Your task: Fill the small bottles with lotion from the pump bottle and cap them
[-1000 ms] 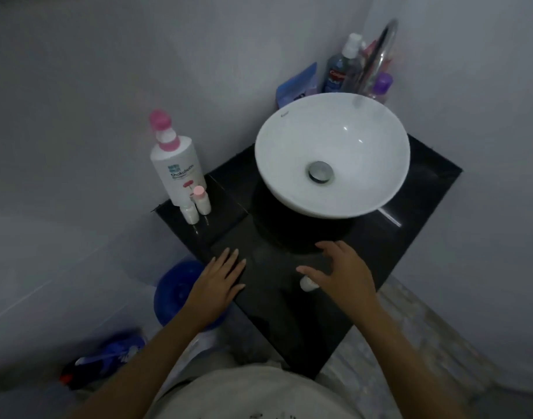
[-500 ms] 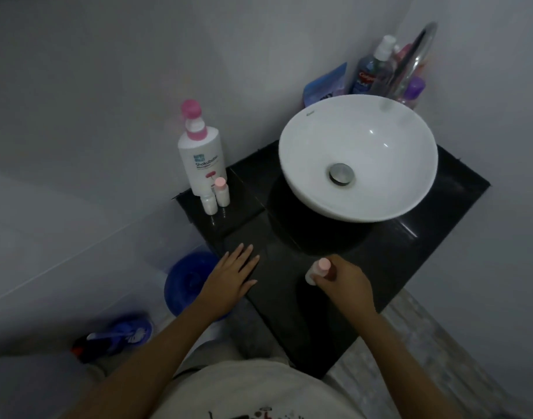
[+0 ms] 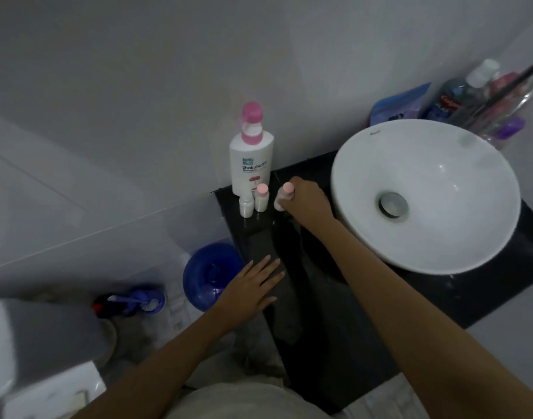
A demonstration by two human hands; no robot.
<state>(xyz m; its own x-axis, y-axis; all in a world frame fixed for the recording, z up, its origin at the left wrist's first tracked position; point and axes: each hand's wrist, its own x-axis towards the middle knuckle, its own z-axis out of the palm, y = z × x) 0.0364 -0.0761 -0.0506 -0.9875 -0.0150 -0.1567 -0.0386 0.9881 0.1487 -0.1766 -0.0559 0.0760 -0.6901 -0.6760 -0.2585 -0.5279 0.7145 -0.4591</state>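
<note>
I've carried the capped small bottle (image 3: 281,197) across in my clenched right hand (image 3: 307,201) to its mates (one uncapped) beside my fingertips; left hand (image 3: 253,287) lies flat, released.

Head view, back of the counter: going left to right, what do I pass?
Uncapped small bottle → pink-capped small bottle → pink-capped bottle held in right hand → white basin. The pump bottle stands just behind the first two.

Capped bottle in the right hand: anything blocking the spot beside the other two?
Nothing visible. The right hand holds the capped bottle just right of the two small bottles, over bare counter.
</note>
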